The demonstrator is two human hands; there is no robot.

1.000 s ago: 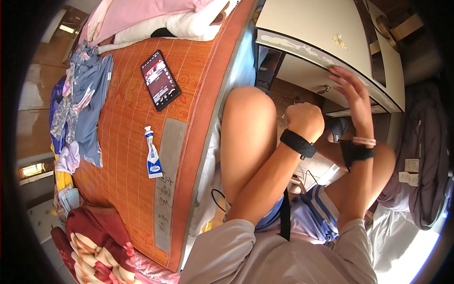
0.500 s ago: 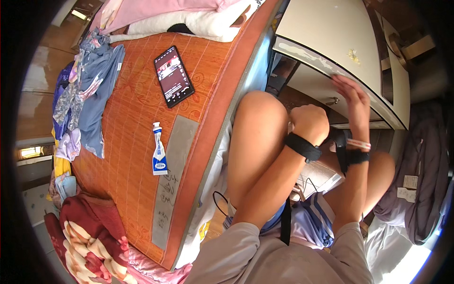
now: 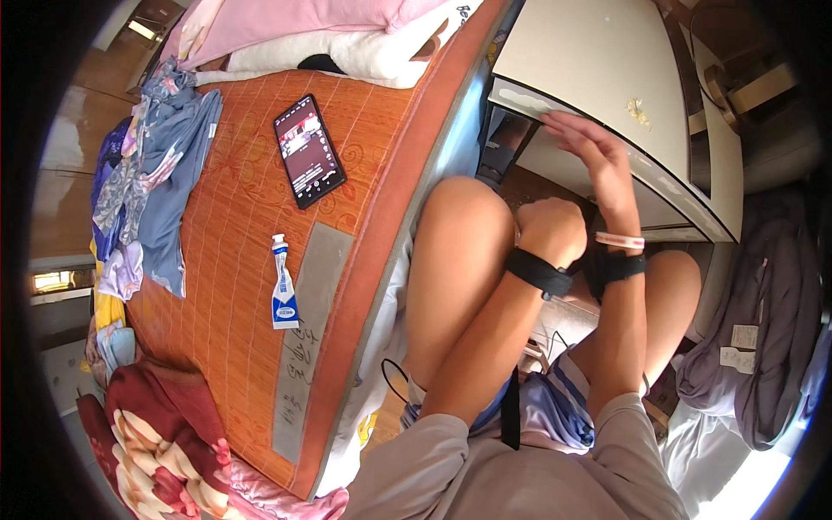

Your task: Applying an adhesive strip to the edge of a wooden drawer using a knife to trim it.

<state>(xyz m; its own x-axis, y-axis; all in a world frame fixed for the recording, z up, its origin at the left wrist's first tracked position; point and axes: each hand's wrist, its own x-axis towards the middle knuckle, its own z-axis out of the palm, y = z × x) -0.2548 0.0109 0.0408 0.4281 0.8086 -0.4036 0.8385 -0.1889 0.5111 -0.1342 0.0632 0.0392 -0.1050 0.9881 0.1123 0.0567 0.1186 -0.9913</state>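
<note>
Beside the inner side of my left knee (image 3: 464, 221), my left hand (image 3: 555, 227) is bent at the wrist with its fingers curled under. Its palm side is hidden, so what it holds, if anything, does not show. My right hand (image 3: 596, 156) is raised in front of the pale cabinet (image 3: 581, 52), fingers stretched out and nothing in them. Each wrist has a black band, and the right one also wears a white and red bracelet (image 3: 620, 241).
On the orange-brown mat (image 3: 234, 191) at the left lie a phone (image 3: 309, 152) with its screen lit, a blue and white squeeze tube (image 3: 283, 286) and crumpled clothes (image 3: 165, 173). A red floral blanket (image 3: 165, 433) is heaped near left. Dark cloth (image 3: 745, 321) hangs at the right.
My right hand has moved left, closer to my left hand, with its fingers still stretched out. My left hand stays beside the knee. The whole view has shifted slightly.
</note>
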